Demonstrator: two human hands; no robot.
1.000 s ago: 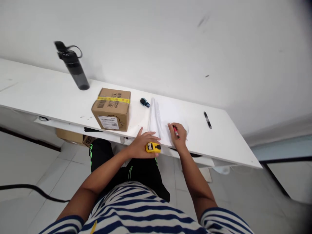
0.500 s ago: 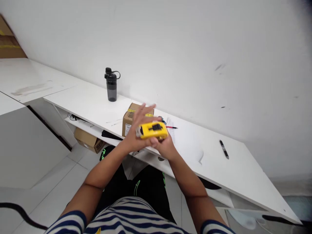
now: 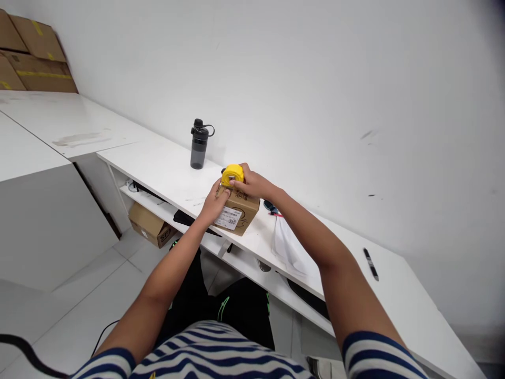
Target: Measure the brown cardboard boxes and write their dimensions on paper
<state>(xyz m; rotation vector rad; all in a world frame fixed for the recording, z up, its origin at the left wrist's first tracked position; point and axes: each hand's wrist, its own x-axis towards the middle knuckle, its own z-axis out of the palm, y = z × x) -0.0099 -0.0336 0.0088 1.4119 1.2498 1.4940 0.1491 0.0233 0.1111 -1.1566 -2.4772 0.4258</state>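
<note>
A small cardboard box (image 3: 240, 215) with a white label stands on the white desk (image 3: 165, 168). My right hand (image 3: 252, 183) grips a yellow tape measure (image 3: 232, 174) and holds it on the box's top edge. My left hand (image 3: 215, 199) rests against the box's near upper corner just below the tape measure, with its fingers pinched at the tape's end. Both arms reach forward over my lap.
A dark water bottle (image 3: 199, 145) stands behind the box by the wall. White papers (image 3: 290, 247) and a red pen (image 3: 275, 214) lie right of the box, a black marker (image 3: 370, 264) farther right. More cardboard boxes sit under the desk (image 3: 150, 226) and at top left (image 3: 27, 52).
Both hands lifted the tape measure off the desk edge and carried it to the cardboard box. The red pen left my right hand and lies on the desk. The view swung left.
</note>
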